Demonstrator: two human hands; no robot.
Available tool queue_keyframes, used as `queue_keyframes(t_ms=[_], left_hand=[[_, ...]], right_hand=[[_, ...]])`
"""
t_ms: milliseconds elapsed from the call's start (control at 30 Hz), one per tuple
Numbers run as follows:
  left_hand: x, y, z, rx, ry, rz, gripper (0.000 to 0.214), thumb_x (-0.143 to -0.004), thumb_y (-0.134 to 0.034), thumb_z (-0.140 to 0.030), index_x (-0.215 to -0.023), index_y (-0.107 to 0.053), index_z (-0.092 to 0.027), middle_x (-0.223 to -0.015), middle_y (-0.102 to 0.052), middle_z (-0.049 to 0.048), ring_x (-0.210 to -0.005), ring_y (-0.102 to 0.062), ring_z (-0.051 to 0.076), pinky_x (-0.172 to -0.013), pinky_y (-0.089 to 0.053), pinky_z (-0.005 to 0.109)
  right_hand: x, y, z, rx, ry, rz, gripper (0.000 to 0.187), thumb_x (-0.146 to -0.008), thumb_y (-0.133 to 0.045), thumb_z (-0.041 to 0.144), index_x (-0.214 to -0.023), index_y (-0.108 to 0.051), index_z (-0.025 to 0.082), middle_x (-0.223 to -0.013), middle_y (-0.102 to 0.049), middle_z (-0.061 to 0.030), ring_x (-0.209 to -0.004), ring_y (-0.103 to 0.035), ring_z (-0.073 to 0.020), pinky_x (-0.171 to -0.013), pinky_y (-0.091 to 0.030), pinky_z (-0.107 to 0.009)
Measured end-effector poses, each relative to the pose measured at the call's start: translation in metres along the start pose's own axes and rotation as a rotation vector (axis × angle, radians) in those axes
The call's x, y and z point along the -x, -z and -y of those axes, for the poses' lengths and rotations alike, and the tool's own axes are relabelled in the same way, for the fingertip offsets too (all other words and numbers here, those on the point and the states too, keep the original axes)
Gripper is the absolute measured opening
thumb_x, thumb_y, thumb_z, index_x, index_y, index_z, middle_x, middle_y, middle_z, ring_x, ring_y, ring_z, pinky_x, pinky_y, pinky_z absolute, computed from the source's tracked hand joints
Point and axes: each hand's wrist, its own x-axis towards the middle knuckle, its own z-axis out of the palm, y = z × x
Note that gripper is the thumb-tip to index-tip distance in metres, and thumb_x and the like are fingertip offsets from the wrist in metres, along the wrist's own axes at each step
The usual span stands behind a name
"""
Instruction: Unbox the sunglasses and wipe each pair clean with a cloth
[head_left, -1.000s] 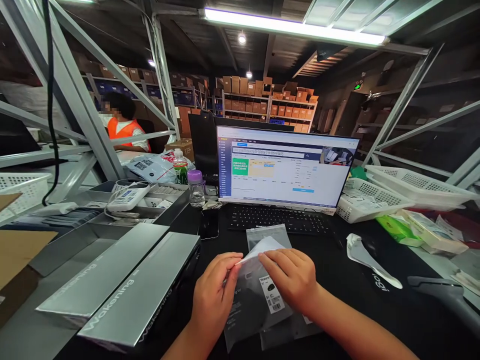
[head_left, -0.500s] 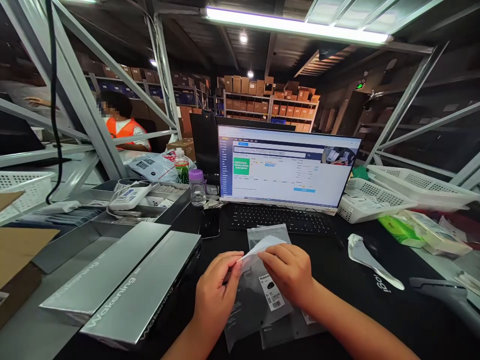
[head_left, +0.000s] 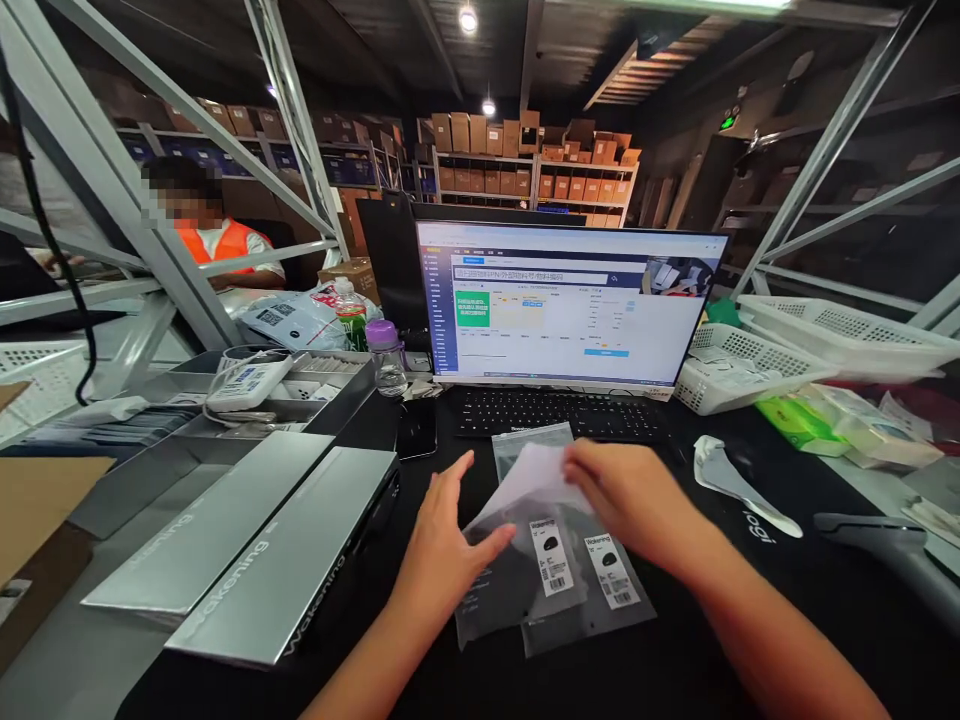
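Observation:
My right hand [head_left: 634,500] pinches a thin white sheet of paper [head_left: 526,478] at its upper right corner, and the sheet slants up off the desk. My left hand [head_left: 442,540] is open beside its lower left corner, thumb and fingers spread. I cannot tell if the left thumb touches the sheet. Under the paper lie frosted zip bags [head_left: 499,603], overlapping on the black desk mat. Two show white product labels, one label [head_left: 551,556] on the left and another label [head_left: 610,572] on the right. The paper covers part of the left bag.
Two silver boxes [head_left: 281,550] lie to the left, before a grey tray [head_left: 180,470]. A monitor [head_left: 555,345] and keyboard [head_left: 555,414] stand ahead. To the right are a scanner [head_left: 870,530], a curled white strip [head_left: 742,490] and white baskets [head_left: 750,375]. A person in an orange vest [head_left: 217,245] sits beyond.
My left hand has opened and let go of the paper. My right hand has moved up and right with it, uncovering more of the right bag's label.

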Motion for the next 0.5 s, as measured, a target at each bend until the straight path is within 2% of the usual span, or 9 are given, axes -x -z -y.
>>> queue_keyframes(t_ms=[33,100,167,233,333,400,500], left_hand=[[-0.002,-0.004,0.003,0.053,0.124,0.061,0.086,-0.060,-0.086,-0.037,-0.138,-0.052,-0.023,-0.145,-0.054,0.0139,-0.138,-0.046,0.037,-0.115,-0.032,0.058],[-0.004,-0.011,0.007,0.168,0.256,0.213,0.073,-0.058,-0.086,-0.036,-0.125,-0.062,-0.019,-0.133,-0.063,0.0154,-0.120,-0.061,0.036,-0.105,-0.044,0.054],[-0.004,-0.019,0.009,0.269,0.303,0.356,0.050,-0.060,-0.084,-0.041,-0.101,-0.071,-0.016,-0.103,-0.074,0.0137,-0.093,-0.071,0.032,-0.083,-0.055,0.045],[-0.003,-0.024,0.009,0.369,0.334,0.439,0.040,-0.063,-0.082,-0.049,-0.083,-0.072,-0.015,-0.082,-0.074,0.0103,-0.076,-0.070,0.026,-0.068,-0.054,0.035],[-0.005,-0.020,0.004,0.468,0.337,0.398,0.041,-0.069,-0.079,-0.054,-0.077,-0.071,-0.015,-0.076,-0.071,0.0054,-0.070,-0.064,0.018,-0.065,-0.048,0.026],[-0.007,-0.011,0.000,0.520,0.334,0.341,0.039,-0.073,-0.078,-0.054,-0.078,-0.071,-0.016,-0.075,-0.068,0.0023,-0.070,-0.059,0.014,-0.066,-0.045,0.023],[-0.012,0.008,-0.005,0.602,0.360,0.273,0.038,-0.076,-0.077,-0.053,-0.078,-0.068,-0.017,-0.071,-0.065,-0.0001,-0.063,-0.055,0.011,-0.060,-0.043,0.021]], right_hand=[[0.002,0.014,-0.004,-0.044,-0.112,-0.011,0.014,-0.096,-0.051,0.019,-0.086,-0.061,0.021,-0.069,-0.067,0.0007,-0.059,-0.060,-0.0153,-0.055,-0.035,-0.026],[0.007,0.036,-0.012,-0.123,-0.273,-0.065,0.018,-0.098,-0.048,0.025,-0.083,-0.057,0.021,-0.069,-0.065,0.0009,-0.060,-0.058,-0.0153,-0.055,-0.036,-0.026],[0.010,0.050,-0.021,-0.206,-0.345,-0.119,0.025,-0.099,-0.046,0.031,-0.076,-0.052,0.022,-0.066,-0.059,0.0014,-0.060,-0.053,-0.0149,-0.054,-0.034,-0.025],[0.012,0.057,-0.033,-0.338,-0.389,-0.126,0.031,-0.098,-0.046,0.037,-0.071,-0.048,0.021,-0.064,-0.051,0.0019,-0.059,-0.047,-0.0142,-0.052,-0.032,-0.025],[0.016,0.064,-0.057,-0.625,-0.493,-0.057,0.034,-0.095,-0.051,0.046,-0.073,-0.052,0.021,-0.066,-0.051,0.0011,-0.059,-0.047,-0.0145,-0.052,-0.034,-0.025],[0.017,0.068,-0.072,-0.829,-0.568,-0.031,0.034,-0.091,-0.059,0.051,-0.076,-0.056,0.021,-0.069,-0.055,0.0003,-0.059,-0.049,-0.0148,-0.052,-0.037,-0.024],[0.017,0.068,-0.085,-1.103,-0.644,-0.058,0.033,-0.083,-0.072,0.049,-0.076,-0.061,0.019,-0.070,-0.057,0.0001,-0.059,-0.050,-0.0134,-0.053,-0.040,-0.023]])
